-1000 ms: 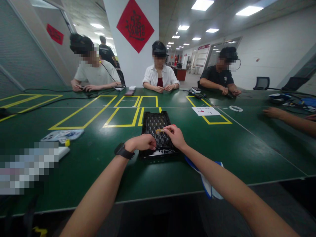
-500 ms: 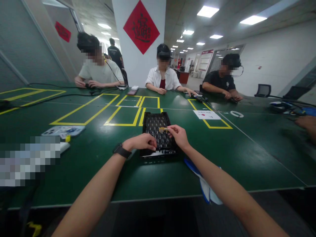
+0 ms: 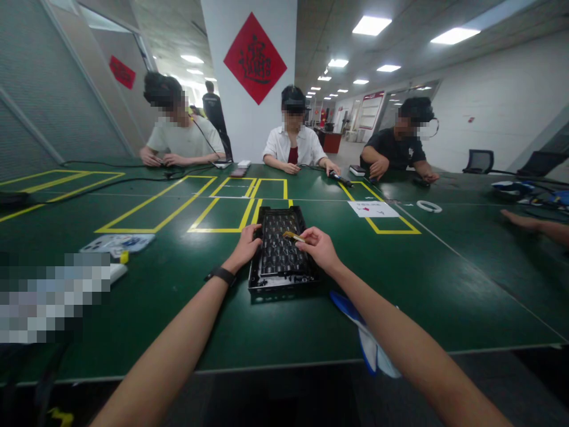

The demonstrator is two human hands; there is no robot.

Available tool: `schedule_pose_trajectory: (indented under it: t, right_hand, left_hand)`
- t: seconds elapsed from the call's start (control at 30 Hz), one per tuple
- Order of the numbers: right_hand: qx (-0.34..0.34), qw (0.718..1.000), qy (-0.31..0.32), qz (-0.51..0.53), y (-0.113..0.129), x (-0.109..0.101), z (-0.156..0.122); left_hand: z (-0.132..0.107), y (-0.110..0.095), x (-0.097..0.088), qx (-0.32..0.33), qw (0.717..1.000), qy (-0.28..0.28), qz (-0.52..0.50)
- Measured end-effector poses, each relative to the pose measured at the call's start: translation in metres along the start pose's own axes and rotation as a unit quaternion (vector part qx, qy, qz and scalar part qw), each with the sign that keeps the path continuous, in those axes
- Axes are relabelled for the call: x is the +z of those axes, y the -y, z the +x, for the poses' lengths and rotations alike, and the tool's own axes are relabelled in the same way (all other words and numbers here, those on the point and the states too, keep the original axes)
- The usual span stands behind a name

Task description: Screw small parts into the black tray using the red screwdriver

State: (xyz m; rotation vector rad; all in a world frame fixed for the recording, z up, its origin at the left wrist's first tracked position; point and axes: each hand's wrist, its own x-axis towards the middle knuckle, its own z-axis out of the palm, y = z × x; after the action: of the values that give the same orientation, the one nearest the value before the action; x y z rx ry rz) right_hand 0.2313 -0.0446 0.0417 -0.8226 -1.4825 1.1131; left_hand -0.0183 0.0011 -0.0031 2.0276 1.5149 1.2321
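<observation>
A black tray (image 3: 256, 274) lies on the green table in front of me, with an inner panel covered in rows of dark rounded cells. Its left wall is held by my left hand (image 3: 245, 244), thumb on the rim. My right hand (image 3: 320, 246) pinches a small yellowish-brown tool that looks like a brush (image 3: 291, 236), tilted over the middle of the cells. Whether its tip touches them I cannot tell. Small dark bits lie in the near end of the tray.
Blue-and-white gloves (image 3: 367, 338) hang over the table's front edge on the right. To the left lie a patterned flat case (image 3: 118, 242) and a blurred white object (image 3: 118, 273). A printed sheet (image 3: 373, 209) and a white ring (image 3: 429, 206) are farther right. Several people sit opposite.
My left hand has moved from the tray's near end up to its left wall. The brush has turned in my right hand and now points left over the cells.
</observation>
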Motion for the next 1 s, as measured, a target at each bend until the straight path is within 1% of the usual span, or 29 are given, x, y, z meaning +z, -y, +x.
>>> schedule_pose_trajectory:
  t: [0.1,0.23,0.33,0.47,0.63,0.77,0.83,0.9,1.0]
  right_hand:
    - [-0.027,0.999,0.024,-0.021,0.003,0.002,0.0]
    - [-0.026,0.996,0.068,-0.051,0.01,0.004,-0.002]
    - [-0.03,0.993,0.083,-0.084,0.013,0.004,-0.003]
    - [-0.041,0.99,0.084,-0.103,0.013,0.005,-0.004]
    - [-0.014,0.993,0.081,-0.081,0.008,0.008,-0.006]
    - [-0.035,0.988,0.072,-0.131,0.009,0.008,-0.009]
    - [-0.045,0.982,0.079,-0.164,0.012,0.008,-0.01]
    - [-0.042,0.977,0.103,-0.18,0.014,0.009,-0.01]
    - [-0.023,0.971,0.165,-0.17,0.017,0.01,-0.012]
  left_hand:
    - [0.004,-0.001,0.005,0.002,1.0,0.017,-0.018]
    - [0.011,-0.006,0.01,-0.001,0.999,0.021,-0.038]
    - [0.015,-0.005,0.013,-0.002,0.999,0.019,-0.038]
    - [0.016,-0.003,0.013,-0.012,0.999,0.005,-0.037]
    - [0.012,-0.009,0.012,-0.02,0.999,-0.003,-0.039]
    - [0.011,-0.013,0.01,-0.02,0.999,-0.004,-0.037]
    - [0.011,-0.014,0.009,-0.022,0.999,0.0,-0.038]
    - [0.011,-0.014,0.008,-0.026,0.999,0.003,-0.038]
    - [0.01,-0.015,0.008,-0.022,0.999,0.003,-0.039]
